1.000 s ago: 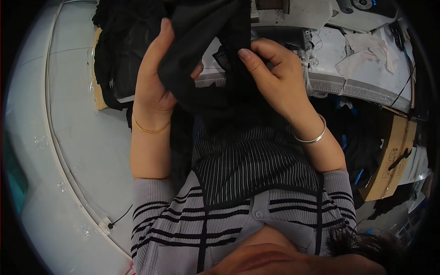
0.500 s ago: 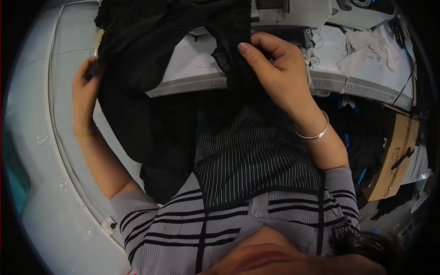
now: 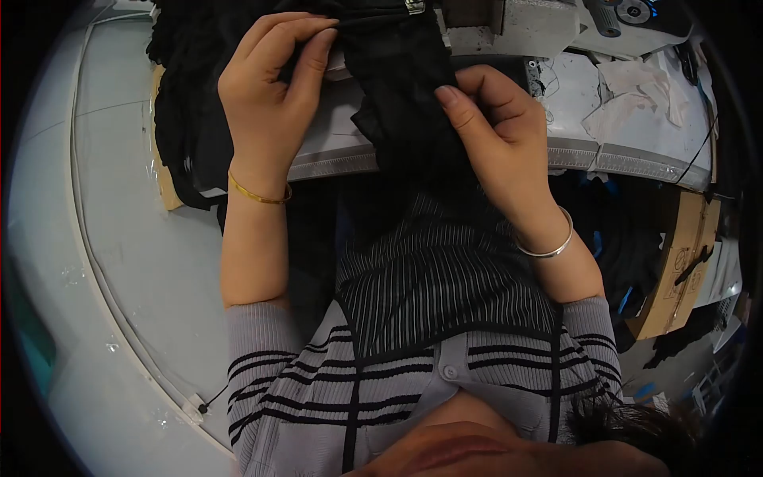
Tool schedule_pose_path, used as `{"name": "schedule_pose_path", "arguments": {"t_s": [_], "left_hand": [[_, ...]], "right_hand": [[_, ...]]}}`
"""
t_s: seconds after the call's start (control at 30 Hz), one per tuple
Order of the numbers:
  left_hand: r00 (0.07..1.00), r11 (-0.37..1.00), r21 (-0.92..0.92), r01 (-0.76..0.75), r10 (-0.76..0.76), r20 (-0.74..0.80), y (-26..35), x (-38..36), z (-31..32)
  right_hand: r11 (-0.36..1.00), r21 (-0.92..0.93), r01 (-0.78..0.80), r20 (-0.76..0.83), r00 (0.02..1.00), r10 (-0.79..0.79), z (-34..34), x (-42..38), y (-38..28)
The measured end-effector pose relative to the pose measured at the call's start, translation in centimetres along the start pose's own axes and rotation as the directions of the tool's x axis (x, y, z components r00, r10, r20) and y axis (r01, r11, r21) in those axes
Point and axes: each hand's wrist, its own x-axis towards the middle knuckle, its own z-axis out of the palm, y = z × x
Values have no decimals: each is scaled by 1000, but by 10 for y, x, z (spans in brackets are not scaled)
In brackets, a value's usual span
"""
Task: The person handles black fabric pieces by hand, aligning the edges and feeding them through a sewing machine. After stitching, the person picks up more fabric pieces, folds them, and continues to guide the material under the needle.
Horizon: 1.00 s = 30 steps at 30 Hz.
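A piece of black cloth (image 3: pixel 405 87) hangs between my two hands over the table's front edge. At its upper left edge, my left hand (image 3: pixel 274 87) pinches it between thumb and fingertips. My right hand (image 3: pixel 505 131) grips the cloth's right side, the thumb on top and the other fingers curled. A small whitish patch (image 3: pixel 415 7) shows on the cloth at the top of the view. More black fabric (image 3: pixel 191 103) is heaped on the left, partly behind my left hand.
A ruler strip (image 3: pixel 628 161) runs along the table's front edge. White machine parts (image 3: pixel 532 28) stand at the back, with pale scraps (image 3: pixel 636 91) on the right. Below the table on the right is a cardboard box (image 3: pixel 679 262). A pale surface (image 3: pixel 119 199) lies to the left.
My left hand has let go of the fabric at far left and moved right and up to the cloth's upper edge. My right hand has shifted slightly right and down, still holding.
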Motion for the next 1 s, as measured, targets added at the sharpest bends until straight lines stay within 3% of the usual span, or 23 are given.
{"name": "schedule_pose_path", "arguments": {"t_s": [0.1, 0.17, 0.2, 0.27, 0.37, 0.4, 0.47, 0.5, 0.53, 0.57, 0.67, 0.77, 0.8, 0.87, 1.0], "left_hand": [[999, 998, -68, -20, 18, -38, -14, 1, -2], [999, 997, -71, -19, 16, -37, -11, 2, -2], [997, 999, -38, 27, -30, -77, -4, 4, -1], [990, 997, -6, 74, -74, -121, 16, 10, 0], [971, 964, 120, -238, 232, 61, 63, 27, 0], [936, 927, 148, -345, 329, 125, 74, 29, 2], [940, 938, 61, -340, 338, 43, 77, 24, 4], [987, 987, -34, -159, 159, 1, 67, 16, 5], [999, 990, -136, 28, -31, -20, 56, 8, 5], [995, 994, -48, -97, 95, -43, 43, 3, 6], [993, 994, 61, -90, 95, -72, 52, -6, 6], [955, 972, 118, -203, 224, -197, 44, -3, 16], [954, 972, 116, -205, 225, -198, 45, -2, 14], [991, 993, 92, -70, 80, -104, 51, 1, 6], [998, 976, 212, -57, 58, 2, 71, 13, -3]], "right_hand": [[993, -78, 89, -65, 993, -94, 2, -3, -2], [940, -249, 233, -12, 970, -244, 3, -1, -11], [940, -250, 232, -9, 970, -242, 3, 2, -13], [739, -554, 384, 183, 922, -342, 8, 8, -15], [648, -649, 400, 181, 908, -379, 26, 11, -14], [645, -650, 401, 180, 906, -382, 26, 11, -10], [629, -626, 461, 182, 870, -458, 26, 9, 1], [628, -629, 458, 173, 871, -461, 25, 5, 0], [739, -523, 425, 75, 887, -456, 24, -3, -3], [831, -398, 390, -18, 902, -432, 24, -9, -4], [913, -236, 333, -72, 931, -358, 22, -17, 3], [928, -241, 283, -36, 953, -299, 18, -17, -4], [928, -243, 283, -37, 953, -300, 17, -17, -5], [918, -266, 296, -30, 949, -314, 16, -18, -5], [923, -256, 287, -27, 953, -303, 15, -15, -2]]}}
